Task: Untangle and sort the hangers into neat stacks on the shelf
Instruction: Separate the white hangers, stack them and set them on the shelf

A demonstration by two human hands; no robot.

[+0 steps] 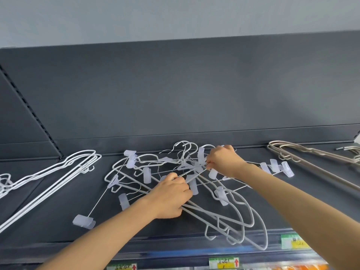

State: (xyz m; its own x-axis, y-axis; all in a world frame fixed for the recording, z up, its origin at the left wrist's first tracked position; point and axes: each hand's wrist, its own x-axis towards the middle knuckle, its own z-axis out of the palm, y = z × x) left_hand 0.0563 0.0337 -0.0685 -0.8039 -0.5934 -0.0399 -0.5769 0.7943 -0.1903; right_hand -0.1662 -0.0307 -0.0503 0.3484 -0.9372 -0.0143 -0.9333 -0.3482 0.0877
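Where my two grips meet: the tangle [193, 185] of white hangers and clear-clip hangers, mid-frame on the dark shelf [58, 201], its lower ends jutting past the front edge.
Left grip [171, 195]: curled round several wires at the tangle's middle, knuckles up.
Right grip [224, 162]: just behind and right of the left one, fingertips pinching a thin clip-hanger rod near the hooks.
White stack [78, 164]: nested plain hangers at left of frame, well apart from the tangle.
Beige stack [311, 154]: lying flat on the shelf at right of frame.
Price tags [224, 263]: on the shelf's front rail, bottom of frame.
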